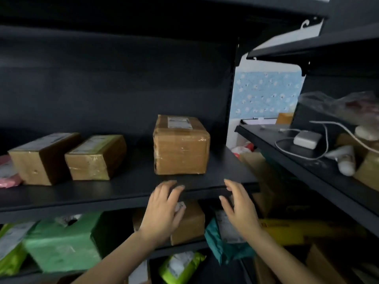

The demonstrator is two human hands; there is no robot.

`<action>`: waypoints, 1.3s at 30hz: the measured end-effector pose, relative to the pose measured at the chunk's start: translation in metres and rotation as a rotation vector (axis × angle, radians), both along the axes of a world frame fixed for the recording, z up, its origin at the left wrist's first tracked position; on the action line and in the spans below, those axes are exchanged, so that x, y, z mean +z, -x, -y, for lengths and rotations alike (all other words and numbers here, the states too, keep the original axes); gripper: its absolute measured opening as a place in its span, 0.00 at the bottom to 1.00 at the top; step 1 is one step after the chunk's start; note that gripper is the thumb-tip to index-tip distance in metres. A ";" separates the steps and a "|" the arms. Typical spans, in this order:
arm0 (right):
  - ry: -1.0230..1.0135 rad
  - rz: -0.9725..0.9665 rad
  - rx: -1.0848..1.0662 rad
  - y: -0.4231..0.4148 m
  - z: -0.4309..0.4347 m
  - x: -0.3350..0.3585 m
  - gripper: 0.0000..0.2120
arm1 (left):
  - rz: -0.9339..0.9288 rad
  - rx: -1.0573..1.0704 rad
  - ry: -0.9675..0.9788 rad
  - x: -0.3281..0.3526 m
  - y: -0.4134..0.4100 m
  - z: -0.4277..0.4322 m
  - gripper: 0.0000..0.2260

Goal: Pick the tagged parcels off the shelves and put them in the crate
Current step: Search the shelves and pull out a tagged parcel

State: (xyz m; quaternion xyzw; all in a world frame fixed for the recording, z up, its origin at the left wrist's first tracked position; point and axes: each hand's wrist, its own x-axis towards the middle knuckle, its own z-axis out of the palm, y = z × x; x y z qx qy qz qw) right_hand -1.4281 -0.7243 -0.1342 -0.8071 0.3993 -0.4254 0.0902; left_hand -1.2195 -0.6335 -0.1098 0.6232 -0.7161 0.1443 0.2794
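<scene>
Our left hand (162, 210) and right hand (239, 208), fingers spread and empty, reach toward a labelled box (181, 147) on the shelf (102, 193); no crate visible.

Being cut off by the left edge: pink parcel (8, 171). Being partly hidden behind left hand (162, 210): lower brown parcel (190, 222), label unreadable.

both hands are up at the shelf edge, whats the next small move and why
Probably reach both hands forward to clasp the sides of the taped cardboard box. The left hand and right hand are open, empty, spread about as wide as it, just short of it.
</scene>
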 end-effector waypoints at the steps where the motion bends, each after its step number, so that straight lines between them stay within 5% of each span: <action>1: 0.011 0.007 0.005 0.008 -0.006 -0.010 0.19 | 0.013 -0.063 -0.002 -0.011 0.007 -0.005 0.22; 7: -0.125 -0.120 -0.051 0.050 -0.018 -0.079 0.14 | -0.062 0.002 -0.364 -0.070 0.037 -0.003 0.23; 13: -0.422 -0.188 -0.149 0.066 -0.008 -0.133 0.19 | -0.128 0.156 -0.556 -0.109 0.044 0.006 0.26; 24: -0.565 -0.140 -0.175 0.058 0.023 -0.175 0.25 | -0.454 -0.034 -0.827 -0.166 0.110 0.049 0.29; 34: -0.669 0.060 -0.099 0.068 -0.004 -0.193 0.27 | -0.455 -0.057 -0.808 -0.187 0.129 0.034 0.30; 39: -0.631 0.006 -0.130 0.050 0.015 -0.175 0.24 | -0.499 0.043 -0.566 -0.162 0.100 0.026 0.22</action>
